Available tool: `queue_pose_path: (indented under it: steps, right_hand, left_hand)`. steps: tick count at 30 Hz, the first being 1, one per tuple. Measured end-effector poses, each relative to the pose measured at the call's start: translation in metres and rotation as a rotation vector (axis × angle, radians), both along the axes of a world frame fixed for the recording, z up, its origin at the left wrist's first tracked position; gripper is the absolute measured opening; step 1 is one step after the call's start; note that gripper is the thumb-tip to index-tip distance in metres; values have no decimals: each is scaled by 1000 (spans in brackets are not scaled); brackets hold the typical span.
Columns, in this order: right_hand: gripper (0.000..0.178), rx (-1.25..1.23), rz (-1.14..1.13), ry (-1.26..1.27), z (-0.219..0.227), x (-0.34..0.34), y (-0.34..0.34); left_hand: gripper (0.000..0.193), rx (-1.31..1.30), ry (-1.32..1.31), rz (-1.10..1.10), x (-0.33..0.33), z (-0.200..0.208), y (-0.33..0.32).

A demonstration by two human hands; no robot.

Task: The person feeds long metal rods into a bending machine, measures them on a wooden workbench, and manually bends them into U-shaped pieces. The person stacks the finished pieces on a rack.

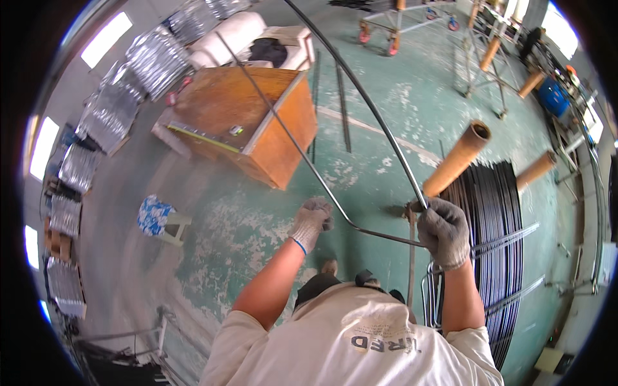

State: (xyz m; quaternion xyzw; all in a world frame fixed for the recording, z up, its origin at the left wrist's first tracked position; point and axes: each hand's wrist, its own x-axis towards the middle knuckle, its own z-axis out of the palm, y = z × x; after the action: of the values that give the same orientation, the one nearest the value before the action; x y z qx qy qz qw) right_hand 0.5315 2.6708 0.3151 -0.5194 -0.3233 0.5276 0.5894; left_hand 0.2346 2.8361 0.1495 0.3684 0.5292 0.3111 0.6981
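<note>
My right hand, in a grey work glove, is closed around a long dark metal rod that rises in a curve toward the top of the view. A bent length of metal rod also meets this hand; it makes a corner in front of me, then runs away to the upper left. Whether the two lengths are one piece is hidden in my grip. My left hand, gloved too, has its fingers curled in beside that corner, apart from the rod, and nothing shows in it.
An orange-brown wooden box with a tape measure on it stands ahead left. To my right are a stack of dark rods and a brown tube. A stool with a blue-white cover stands left; a wheeled frame is farther off.
</note>
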Motion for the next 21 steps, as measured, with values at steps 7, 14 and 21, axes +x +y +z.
queue_pose_path:
  steps: [7, 14, 21]
  right_hand:
    - [53, 215, 297, 136, -2, -62, 83]
    - [51, 227, 348, 149, -6, -147, 191]
    - [41, 361, 311, -140, -59, -216, 302]
  left_hand:
    - [17, 144, 163, 146, -93, 14, 43]
    - [21, 205, 6, 265, -226, 28, 109]
    - [14, 258, 163, 320, -330, 23, 75]
